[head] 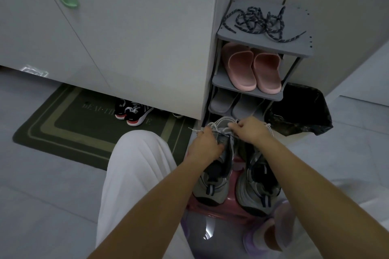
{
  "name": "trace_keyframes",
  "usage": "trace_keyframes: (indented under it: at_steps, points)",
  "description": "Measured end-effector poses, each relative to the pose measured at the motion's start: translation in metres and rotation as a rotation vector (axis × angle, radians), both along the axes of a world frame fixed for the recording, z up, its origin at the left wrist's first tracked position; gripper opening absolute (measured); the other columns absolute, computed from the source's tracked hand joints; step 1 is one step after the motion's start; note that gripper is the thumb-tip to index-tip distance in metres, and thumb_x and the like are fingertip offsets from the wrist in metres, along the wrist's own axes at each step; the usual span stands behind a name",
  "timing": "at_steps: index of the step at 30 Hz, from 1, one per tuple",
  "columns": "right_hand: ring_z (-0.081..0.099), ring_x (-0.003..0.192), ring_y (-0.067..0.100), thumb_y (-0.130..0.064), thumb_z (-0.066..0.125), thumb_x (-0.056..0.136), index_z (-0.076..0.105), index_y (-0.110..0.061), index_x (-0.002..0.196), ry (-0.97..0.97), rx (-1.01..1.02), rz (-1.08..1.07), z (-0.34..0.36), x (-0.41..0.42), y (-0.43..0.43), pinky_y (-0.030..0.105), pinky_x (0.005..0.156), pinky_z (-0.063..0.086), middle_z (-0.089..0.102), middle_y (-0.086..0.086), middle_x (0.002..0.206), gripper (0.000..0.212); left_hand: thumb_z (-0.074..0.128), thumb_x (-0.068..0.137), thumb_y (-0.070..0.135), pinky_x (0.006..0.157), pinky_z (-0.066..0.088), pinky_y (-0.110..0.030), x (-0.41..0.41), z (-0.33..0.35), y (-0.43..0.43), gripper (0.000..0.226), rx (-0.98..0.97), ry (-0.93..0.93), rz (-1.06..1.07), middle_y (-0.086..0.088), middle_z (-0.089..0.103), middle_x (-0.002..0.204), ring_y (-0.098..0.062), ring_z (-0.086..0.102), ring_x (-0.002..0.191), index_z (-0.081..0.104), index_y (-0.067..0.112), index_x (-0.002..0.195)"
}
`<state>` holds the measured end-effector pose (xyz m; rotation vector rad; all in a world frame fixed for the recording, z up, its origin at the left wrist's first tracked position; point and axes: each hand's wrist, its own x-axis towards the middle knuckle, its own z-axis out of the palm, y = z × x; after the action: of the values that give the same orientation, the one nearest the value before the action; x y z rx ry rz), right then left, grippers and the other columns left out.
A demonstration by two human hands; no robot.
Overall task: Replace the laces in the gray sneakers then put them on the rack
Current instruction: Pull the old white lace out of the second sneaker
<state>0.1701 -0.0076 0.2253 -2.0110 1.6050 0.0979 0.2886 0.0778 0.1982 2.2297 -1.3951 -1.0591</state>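
Gray sneakers (259, 185) stand side by side on a pink stool (219, 210) just before the shoe rack (299, 27), raised, it seems, to bring the eyelets within reach. The rack holds pink slippers (240, 69) and gray slippers (223, 102) on its lower shelves, with dark speckled laces (259, 21) loose on top, probably kept ready. To steady one sneaker the left hand (205, 147) grips its upper, while the right hand (250, 129) pinches its white lace (219, 130).

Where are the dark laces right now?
Head view, upper right: the dark laces lie tangled on the rack's top shelf, directly above the pink slippers.
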Motion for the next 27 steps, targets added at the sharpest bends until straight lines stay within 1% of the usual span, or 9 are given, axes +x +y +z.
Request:
trace_keyframes:
  at_steps: [5, 9, 11, 13, 15, 18, 20, 23, 27]
  points:
    - [0.040, 0.042, 0.008, -0.049, 0.062, 0.083, 0.034, -0.014, 0.046, -0.178, 0.102, -0.076, 0.004, -0.005, 0.003, 0.026, 0.046, 0.021, 0.034, 0.002, 0.048, 0.058, 0.059, 0.088, 0.035, 0.088, 0.043, -0.039, 0.000, -0.001, 0.000, 0.058, 0.001, -0.017, -0.010, -0.017, 0.042, 0.133, -0.035, 0.050, 0.117, 0.032, 0.011, 0.133]
    - [0.057, 0.070, 0.021, -0.026, 0.071, 0.082, 0.065, 0.001, 0.069, -0.186, 0.068, -0.057, 0.002, -0.009, 0.005, 0.024, 0.057, 0.039, 0.066, 0.012, 0.078, 0.031, 0.059, 0.088, 0.036, 0.092, 0.042, -0.041, -0.002, 0.001, 0.000, 0.062, 0.006, -0.035, -0.009, -0.017, 0.042, 0.135, -0.035, 0.048, 0.119, 0.030, 0.012, 0.136]
    - [0.057, 0.079, 0.025, -0.021, 0.062, 0.089, 0.061, -0.001, 0.073, -0.106, -0.007, -0.068, 0.000, -0.008, 0.007, 0.022, 0.056, 0.037, 0.061, 0.013, 0.082, 0.025, 0.059, 0.087, 0.036, 0.092, 0.042, -0.041, -0.002, 0.001, 0.000, 0.062, 0.011, -0.043, -0.008, -0.017, 0.042, 0.135, -0.035, 0.048, 0.119, 0.030, 0.011, 0.135]
    - [0.059, 0.092, 0.031, -0.018, 0.053, 0.094, 0.059, -0.001, 0.081, -0.072, -0.064, -0.087, -0.003, -0.006, 0.007, 0.025, 0.068, 0.038, 0.061, 0.019, 0.091, 0.022, 0.060, 0.087, 0.036, 0.092, 0.042, -0.040, -0.002, 0.001, 0.001, 0.062, 0.001, -0.032, -0.006, -0.018, 0.042, 0.134, -0.035, 0.049, 0.118, 0.030, 0.011, 0.135]
    - [0.061, 0.095, 0.036, -0.012, 0.045, 0.095, 0.057, 0.005, 0.091, -0.197, -0.095, -0.188, -0.005, -0.007, 0.001, 0.031, 0.078, 0.046, 0.062, 0.023, 0.099, 0.021, 0.059, 0.088, 0.035, 0.091, 0.042, -0.039, -0.002, 0.003, 0.001, 0.062, -0.012, -0.018, -0.011, -0.018, 0.042, 0.134, -0.035, 0.048, 0.118, 0.029, 0.010, 0.136]
    - [0.064, 0.087, 0.037, -0.004, 0.039, 0.097, 0.048, 0.003, 0.090, -0.567, -0.037, -0.486, 0.002, -0.015, -0.014, 0.040, 0.079, 0.053, 0.059, 0.023, 0.096, 0.013, 0.058, 0.089, 0.035, 0.091, 0.041, -0.038, -0.001, 0.005, 0.002, 0.060, -0.021, -0.020, -0.022, -0.017, 0.041, 0.135, -0.035, 0.047, 0.120, 0.029, 0.008, 0.135]
    - [0.065, 0.084, 0.038, -0.004, 0.041, 0.096, 0.050, 0.000, 0.084, -0.644, -0.065, -0.611, 0.005, -0.023, -0.027, 0.046, 0.084, 0.054, 0.061, 0.022, 0.096, 0.016, 0.058, 0.089, 0.035, 0.090, 0.041, -0.038, -0.002, 0.005, 0.003, 0.059, -0.023, -0.024, -0.024, -0.017, 0.041, 0.135, -0.035, 0.046, 0.121, 0.030, 0.008, 0.134]
    - [0.065, 0.062, 0.023, -0.013, 0.050, 0.095, 0.058, -0.002, 0.073, -0.569, -0.001, -0.545, 0.002, -0.024, -0.026, 0.043, 0.084, 0.054, 0.064, 0.017, 0.082, 0.026, 0.058, 0.089, 0.034, 0.091, 0.041, -0.038, -0.002, 0.005, 0.003, 0.058, -0.018, -0.026, -0.025, -0.017, 0.041, 0.135, -0.035, 0.046, 0.121, 0.031, 0.008, 0.133]
    - [0.055, 0.067, 0.021, -0.027, 0.067, 0.084, 0.060, -0.008, 0.061, -0.183, 0.002, -0.128, -0.004, -0.009, 0.000, 0.024, 0.061, 0.040, 0.058, 0.010, 0.068, 0.031, 0.059, 0.088, 0.034, 0.091, 0.041, -0.038, -0.002, 0.006, 0.002, 0.058, -0.013, -0.034, -0.021, -0.016, 0.041, 0.136, -0.035, 0.046, 0.122, 0.031, 0.009, 0.133]
